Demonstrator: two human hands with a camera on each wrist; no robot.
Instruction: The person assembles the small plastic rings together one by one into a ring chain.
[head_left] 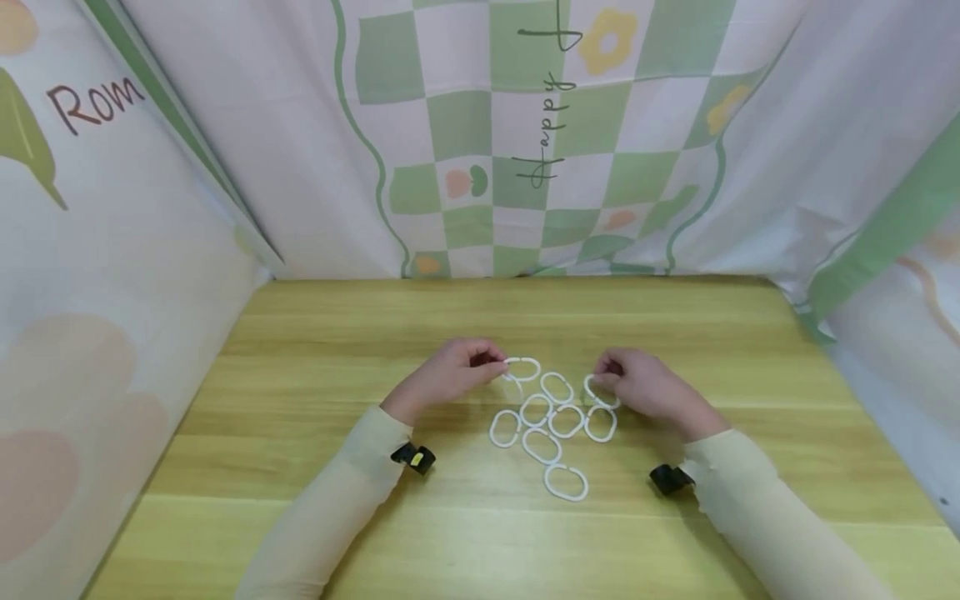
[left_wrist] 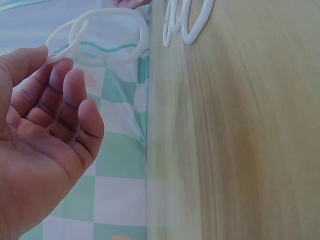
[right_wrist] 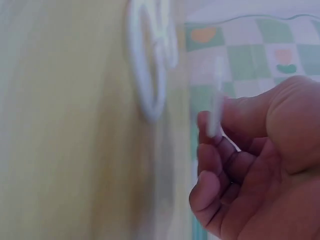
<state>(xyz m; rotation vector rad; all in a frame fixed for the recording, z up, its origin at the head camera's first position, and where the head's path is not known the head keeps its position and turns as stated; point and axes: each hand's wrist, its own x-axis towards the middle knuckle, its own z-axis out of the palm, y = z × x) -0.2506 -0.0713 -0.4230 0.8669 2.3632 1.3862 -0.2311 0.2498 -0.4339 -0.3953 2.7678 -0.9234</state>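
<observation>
My left hand pinches a white oval plastic link ring between thumb and fingertips. A second white ring is looped through it and stands out from the fingertips in the left wrist view. My right hand pinches another white link ring, seen nearly edge-on and blurred in the right wrist view. In the head view it overlaps a ring lying on the table. Between the hands, several loose white rings lie in a loose cluster, with one ring nearest me.
The wooden table carries the rings. A patterned curtain hangs along its back edge, and more printed cloth stands at the left side. Each wrist wears a small black camera mount.
</observation>
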